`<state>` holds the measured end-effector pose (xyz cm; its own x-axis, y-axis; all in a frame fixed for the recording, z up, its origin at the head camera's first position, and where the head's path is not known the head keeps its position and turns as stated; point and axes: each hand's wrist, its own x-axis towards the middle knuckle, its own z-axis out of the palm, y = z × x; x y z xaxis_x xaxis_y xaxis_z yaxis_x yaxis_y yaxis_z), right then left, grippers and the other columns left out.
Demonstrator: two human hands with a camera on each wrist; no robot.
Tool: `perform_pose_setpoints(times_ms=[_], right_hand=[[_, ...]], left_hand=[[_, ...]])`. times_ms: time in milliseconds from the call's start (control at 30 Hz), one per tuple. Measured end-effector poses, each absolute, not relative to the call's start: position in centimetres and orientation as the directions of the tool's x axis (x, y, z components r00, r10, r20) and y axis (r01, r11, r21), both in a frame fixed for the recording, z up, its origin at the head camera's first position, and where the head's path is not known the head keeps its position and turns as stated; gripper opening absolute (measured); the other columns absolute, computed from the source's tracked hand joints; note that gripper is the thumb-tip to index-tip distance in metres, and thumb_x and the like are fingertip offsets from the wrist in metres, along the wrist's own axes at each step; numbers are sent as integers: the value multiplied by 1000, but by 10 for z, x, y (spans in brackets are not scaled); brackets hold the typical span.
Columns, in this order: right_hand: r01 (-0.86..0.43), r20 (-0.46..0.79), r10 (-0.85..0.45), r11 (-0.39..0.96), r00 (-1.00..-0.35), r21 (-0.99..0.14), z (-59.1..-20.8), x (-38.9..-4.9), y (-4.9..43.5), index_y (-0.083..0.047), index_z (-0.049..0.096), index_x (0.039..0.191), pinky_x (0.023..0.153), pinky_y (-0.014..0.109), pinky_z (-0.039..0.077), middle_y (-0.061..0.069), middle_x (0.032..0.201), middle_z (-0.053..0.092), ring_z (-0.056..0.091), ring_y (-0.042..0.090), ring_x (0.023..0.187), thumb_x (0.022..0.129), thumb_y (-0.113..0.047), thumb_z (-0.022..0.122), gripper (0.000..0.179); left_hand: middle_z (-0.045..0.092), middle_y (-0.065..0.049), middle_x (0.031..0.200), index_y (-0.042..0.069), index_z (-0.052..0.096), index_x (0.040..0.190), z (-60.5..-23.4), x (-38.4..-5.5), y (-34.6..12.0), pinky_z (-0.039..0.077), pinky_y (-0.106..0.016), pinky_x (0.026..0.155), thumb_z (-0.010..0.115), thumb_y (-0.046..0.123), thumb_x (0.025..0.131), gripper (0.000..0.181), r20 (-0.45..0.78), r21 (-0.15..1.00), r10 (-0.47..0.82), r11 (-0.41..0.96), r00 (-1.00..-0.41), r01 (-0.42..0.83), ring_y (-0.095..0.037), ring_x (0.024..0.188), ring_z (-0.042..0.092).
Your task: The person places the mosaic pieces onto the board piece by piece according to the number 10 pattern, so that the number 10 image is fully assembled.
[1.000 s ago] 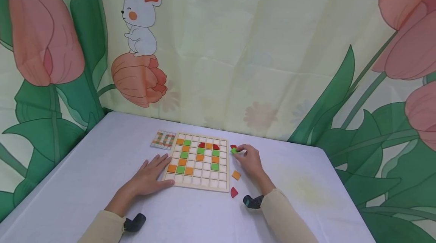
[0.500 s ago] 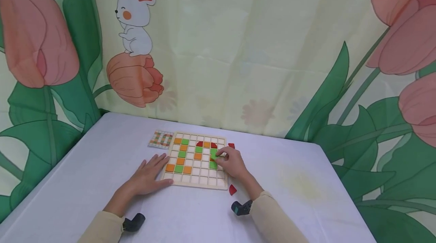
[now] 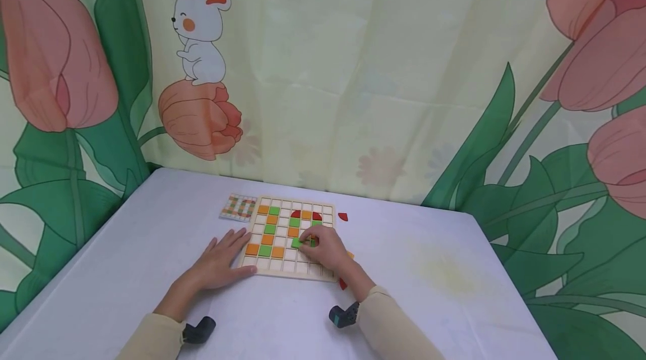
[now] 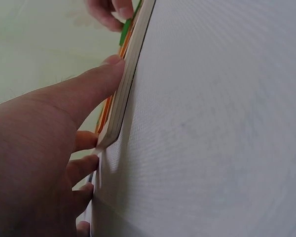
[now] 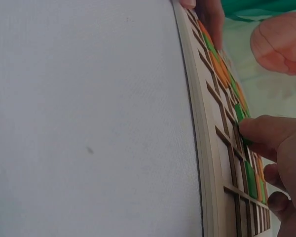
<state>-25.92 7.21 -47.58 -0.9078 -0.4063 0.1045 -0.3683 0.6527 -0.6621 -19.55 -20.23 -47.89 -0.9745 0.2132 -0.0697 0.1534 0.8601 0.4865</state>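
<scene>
A wooden grid board (image 3: 290, 266) lies on the table, with orange and green square tiles and red curved pieces in some of its cells. My right hand (image 3: 327, 249) pinches a green square tile (image 3: 296, 243) between thumb and fingers, over a cell below an orange tile (image 3: 293, 232) in the board's middle. The right wrist view shows the thumb on this green tile (image 5: 239, 112), close to the grid. At the board's left edge rests my left hand (image 3: 219, 262), fingers spread; its thumb touches the board's front left corner in the left wrist view. My right hand hides part of the right-hand columns.
A small pattern card (image 3: 237, 207) lies by the board's back left corner. Right of the board are a red piece (image 3: 343, 216), an orange tile (image 3: 350, 255) partly behind my wrist, and another red piece (image 3: 343, 284). A printed curtain (image 3: 323, 96) hangs behind the table.
My right hand has carried the green tile from the table right of the board leftward over the grid to the middle. The left hand has stayed at the board's edge.
</scene>
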Motion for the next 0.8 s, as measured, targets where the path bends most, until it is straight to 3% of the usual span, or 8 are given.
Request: perform_pose_setpoints(times_ms=[100, 300, 467, 667, 800], right_hand=[[-390, 119, -423, 644, -898, -658, -478, -259, 68, -22, 74, 91, 90, 27, 50, -7, 105, 69, 59, 9, 100, 85, -20, 74, 6], [-406, 129, -434, 640, -892, -652, -477, -258, 63, -24, 75, 91, 88, 32, 52, -9, 107, 69, 60, 13, 102, 86, -21, 73, 6], [-407, 132, -418, 684, -899, -606, -476, -256, 60, -24, 77, 93, 101, 39, 49, -9, 111, 67, 56, 15, 116, 87, -25, 71, 8], [-410, 139, -408, 716, -903, -564, -476, -256, 58, -25, 76, 91, 101, 40, 49, -8, 113, 64, 55, 16, 116, 89, -26, 69, 7], [-385, 126, -391, 708, -912, -592, -476, -256, 57, -25, 75, 86, 93, 37, 51, -7, 111, 63, 55, 16, 109, 89, -25, 68, 7]], left_hand=[[26, -14, 160, 12, 33, 151, -480, -195, -202, 8, -66, 117, 65, 60, 83, 89, -72, 487, 214, 860, -974, 153, -41, 149, 15], [27, -14, 159, 12, 34, 151, -481, -196, -202, 9, -66, 117, 65, 60, 82, 89, -69, 489, 214, 858, -974, 154, -41, 149, 15], [26, -13, 160, 13, 33, 151, -482, -197, -203, 8, -66, 117, 64, 60, 83, 88, -65, 483, 212, 862, -975, 155, -40, 149, 15], [27, -14, 159, 12, 34, 151, -480, -196, -202, 8, -66, 117, 65, 59, 83, 88, -63, 484, 209, 861, -976, 153, -41, 148, 15], [27, -14, 159, 11, 34, 150, -478, -194, -202, 8, -67, 117, 66, 57, 83, 87, -58, 495, 214, 854, -975, 159, -42, 148, 15]])
